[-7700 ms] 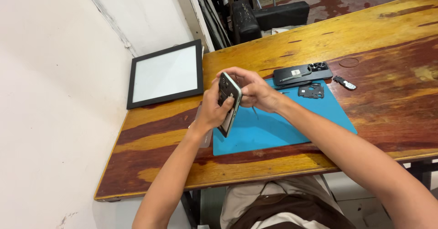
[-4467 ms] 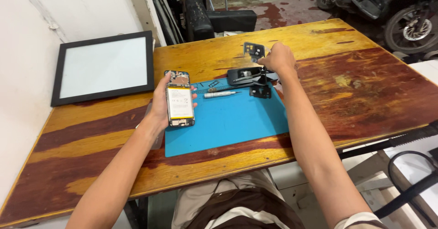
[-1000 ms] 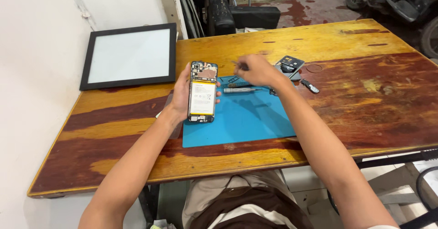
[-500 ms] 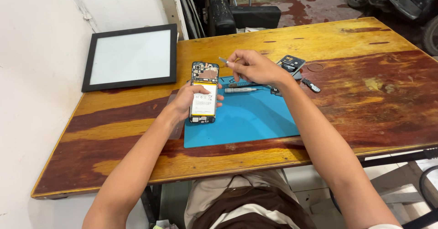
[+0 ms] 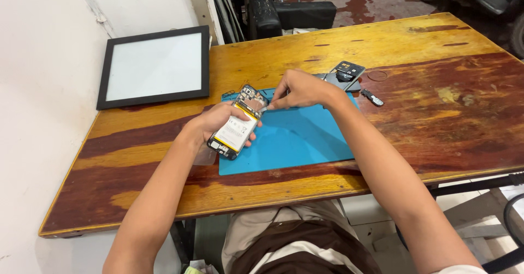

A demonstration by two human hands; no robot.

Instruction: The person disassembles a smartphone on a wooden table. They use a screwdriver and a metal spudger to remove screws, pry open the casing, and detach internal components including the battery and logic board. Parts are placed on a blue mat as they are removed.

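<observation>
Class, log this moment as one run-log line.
left hand: holds opened phone | right hand: thin tool tip at phone's upper edge | under them: blue mat | table: framed panel

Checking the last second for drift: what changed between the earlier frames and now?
The right hand left the tools at the mat's far edge and came to the opened phone, pinching a thin tool at its upper end. The left hand kept hold of the phone, now tilted. The blue mat, black frame and parts stayed put.
</observation>
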